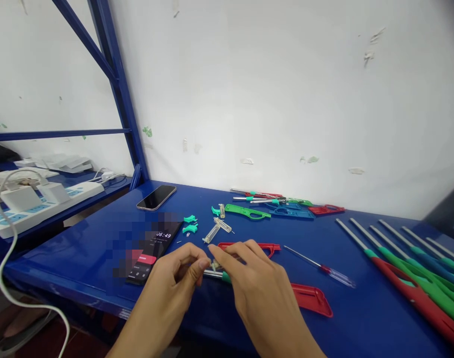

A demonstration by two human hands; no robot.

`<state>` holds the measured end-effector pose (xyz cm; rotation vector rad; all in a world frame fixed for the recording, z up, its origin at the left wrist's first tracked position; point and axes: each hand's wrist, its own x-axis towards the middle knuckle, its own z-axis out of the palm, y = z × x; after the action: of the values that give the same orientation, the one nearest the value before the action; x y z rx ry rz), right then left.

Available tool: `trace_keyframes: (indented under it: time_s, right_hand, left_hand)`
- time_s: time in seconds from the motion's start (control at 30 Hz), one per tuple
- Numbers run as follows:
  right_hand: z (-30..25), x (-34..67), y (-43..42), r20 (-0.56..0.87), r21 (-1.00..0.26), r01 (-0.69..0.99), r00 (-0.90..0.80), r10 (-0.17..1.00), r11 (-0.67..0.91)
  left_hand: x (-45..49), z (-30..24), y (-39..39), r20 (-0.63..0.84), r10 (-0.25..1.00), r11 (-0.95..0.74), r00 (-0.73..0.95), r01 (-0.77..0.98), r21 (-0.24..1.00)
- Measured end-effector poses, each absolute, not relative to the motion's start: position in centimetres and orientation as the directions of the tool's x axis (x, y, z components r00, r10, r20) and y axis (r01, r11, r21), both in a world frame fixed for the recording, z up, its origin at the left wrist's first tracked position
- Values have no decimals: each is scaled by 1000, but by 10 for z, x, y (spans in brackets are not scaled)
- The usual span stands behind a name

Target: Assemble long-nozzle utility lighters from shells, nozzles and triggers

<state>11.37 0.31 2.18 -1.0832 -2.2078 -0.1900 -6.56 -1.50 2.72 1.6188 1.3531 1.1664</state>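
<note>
Close together above the table's front part are my two hands, both with curled fingers. My left hand [182,271] pinches thumb to forefinger; what lies in the pinch is hidden. My right hand [256,273] bends over the metal tube [212,273] of a lighter with a green collar [226,277]. A small translucent piece [215,266] shows between the fingertips of both hands. Just beyond my right hand lies a red lighter shell half [273,247]. Another red shell piece [311,299] sticks out to its right. A clear-handled screwdriver [338,276] lies further right.
Green triggers [190,228] and translucent inner parts [213,232] lie beyond my hands. At the back are a green shell half [249,212] and mixed lighter parts [292,210]. Several long lighters [402,278] lie right. Two phones [156,197] and a power strip [81,195] are left.
</note>
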Motion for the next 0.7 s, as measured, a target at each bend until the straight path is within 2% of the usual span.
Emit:
trace_keyframes:
  time_s: [0.2, 0.33, 0.7]
  right_hand:
    - [21, 114, 5, 533, -182, 751, -468, 705, 635]
    - [21, 114, 0, 508, -226, 739, -466, 724, 635]
    - [31, 112, -6, 534, -266, 687, -479, 697, 676]
  left_hand:
    - [-62, 17, -17, 92, 989, -109, 112, 157, 982]
    - [-57, 17, -21, 64, 988, -87, 143, 164, 983]
    - [-62, 7, -45, 19, 986, 5, -167, 142, 990]
